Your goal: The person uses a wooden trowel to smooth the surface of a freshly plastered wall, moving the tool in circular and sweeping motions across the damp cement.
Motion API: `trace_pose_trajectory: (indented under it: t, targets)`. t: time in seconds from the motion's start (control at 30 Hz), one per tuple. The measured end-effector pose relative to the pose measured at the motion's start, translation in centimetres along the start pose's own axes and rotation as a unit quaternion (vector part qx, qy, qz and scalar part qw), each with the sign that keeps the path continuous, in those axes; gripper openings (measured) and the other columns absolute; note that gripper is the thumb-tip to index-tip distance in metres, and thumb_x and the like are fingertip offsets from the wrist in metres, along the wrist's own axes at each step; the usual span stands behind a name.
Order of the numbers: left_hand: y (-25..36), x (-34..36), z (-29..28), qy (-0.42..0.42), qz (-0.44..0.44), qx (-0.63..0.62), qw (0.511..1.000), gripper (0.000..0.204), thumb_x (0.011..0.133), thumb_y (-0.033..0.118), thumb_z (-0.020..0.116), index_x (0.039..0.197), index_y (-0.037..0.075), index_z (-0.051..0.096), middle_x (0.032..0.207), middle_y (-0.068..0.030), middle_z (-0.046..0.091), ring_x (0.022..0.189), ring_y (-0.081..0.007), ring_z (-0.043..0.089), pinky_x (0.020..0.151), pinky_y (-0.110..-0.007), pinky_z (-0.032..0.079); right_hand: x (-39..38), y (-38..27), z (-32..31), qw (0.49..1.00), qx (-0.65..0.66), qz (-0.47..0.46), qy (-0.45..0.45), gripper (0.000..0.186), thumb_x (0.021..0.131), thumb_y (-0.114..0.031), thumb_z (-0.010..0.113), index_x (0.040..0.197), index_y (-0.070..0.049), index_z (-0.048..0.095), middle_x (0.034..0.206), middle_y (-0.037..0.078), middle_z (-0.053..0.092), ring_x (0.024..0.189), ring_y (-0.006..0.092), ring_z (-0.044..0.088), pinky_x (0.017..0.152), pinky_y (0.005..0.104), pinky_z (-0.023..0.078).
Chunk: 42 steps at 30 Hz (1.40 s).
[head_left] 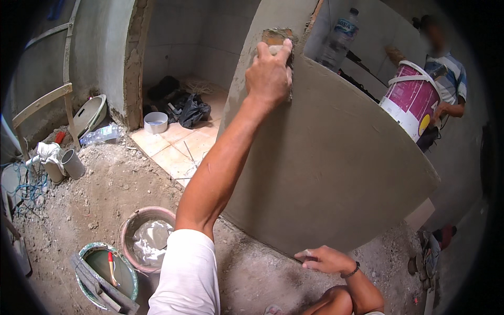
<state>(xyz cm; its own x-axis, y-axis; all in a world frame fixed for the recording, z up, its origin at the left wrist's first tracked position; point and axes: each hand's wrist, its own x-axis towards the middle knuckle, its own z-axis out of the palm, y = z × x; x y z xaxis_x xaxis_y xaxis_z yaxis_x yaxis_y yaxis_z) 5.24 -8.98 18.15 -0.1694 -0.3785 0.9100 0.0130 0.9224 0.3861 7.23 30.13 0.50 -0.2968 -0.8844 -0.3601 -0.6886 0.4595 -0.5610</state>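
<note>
Left hand [269, 76] was curled near upper edge of smooth grey plastered wall [336, 157]; grip contents could not be told. Right hand [328, 260] unclenched by bottom edge. Gouging by uneven pressure was judged possible.

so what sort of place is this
Most likely a building under construction or renovation: the grey wall has a bare orange patch, the ground beside it is rough dirt, and a tub holds what looks like wet grey mix.
</note>
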Motion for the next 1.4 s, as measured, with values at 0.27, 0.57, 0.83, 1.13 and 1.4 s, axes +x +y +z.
trace_pose_trajectory:
  t: [0.27,0.57,0.83,1.13,1.4]
  targets:
    - [-5.8,-11.2,2.2,-0.030,-0.076,-0.025,0.996,0.070,0.083,0.006,0.064,0.148,0.024,0.048,0.112,-0.0232,0.048,0.095,-0.0433,0.065,0.080,-0.050,0.056,0.7,-0.2,-0.5,1.000,-0.018,0.003,-0.014,0.043,0.096,-0.032,0.062,0.134,-0.011,0.061,0.095,0.019,0.073,0.089,0.0354,0.070,0.082,0.0420,0.053]
    - [1.1,1.0,0.2,0.003,0.000,-0.009,1.000,0.055,0.087,0.016,0.063,0.141,0.024,0.055,0.113,-0.0217,0.051,0.089,-0.0430,0.067,0.080,-0.052,0.055,1.2,0.7,-0.8,0.998,-0.028,0.045,-0.033,0.041,0.098,-0.031,0.061,0.135,-0.012,0.061,0.100,0.019,0.073,0.093,0.0371,0.069,0.085,0.0426,0.052]
    - [-5.0,-19.5,3.7,-0.034,0.159,-0.003,0.987,0.064,0.083,0.004,0.063,0.144,0.022,0.052,0.116,-0.0215,0.052,0.088,-0.0350,0.063,0.064,-0.042,0.057,2.8,0.4,0.0,0.996,-0.020,0.011,-0.090,0.043,0.098,-0.033,0.060,0.135,-0.010,0.060,0.101,0.021,0.072,0.093,0.0382,0.068,0.086,0.0439,0.052]
    - [-3.7,-8.2,0.5,-0.032,-0.069,0.000,0.997,0.066,0.086,0.005,0.062,0.148,0.023,0.048,0.110,-0.0197,0.048,0.091,-0.0411,0.063,0.073,-0.047,0.057,1.1,0.1,-0.5,0.997,0.022,0.025,-0.063,0.043,0.097,-0.034,0.061,0.135,-0.013,0.061,0.097,0.018,0.073,0.087,0.0353,0.069,0.081,0.0431,0.052]
    - [-6.2,-24.4,4.4,-0.055,0.144,0.021,0.988,0.073,0.078,0.004,0.066,0.146,0.023,0.049,0.118,-0.0232,0.052,0.092,-0.0369,0.064,0.069,-0.041,0.059,1.1,1.5,-0.3,0.999,-0.026,-0.009,-0.016,0.042,0.097,-0.033,0.063,0.131,-0.009,0.063,0.097,0.017,0.073,0.084,0.0295,0.071,0.078,0.0394,0.054]
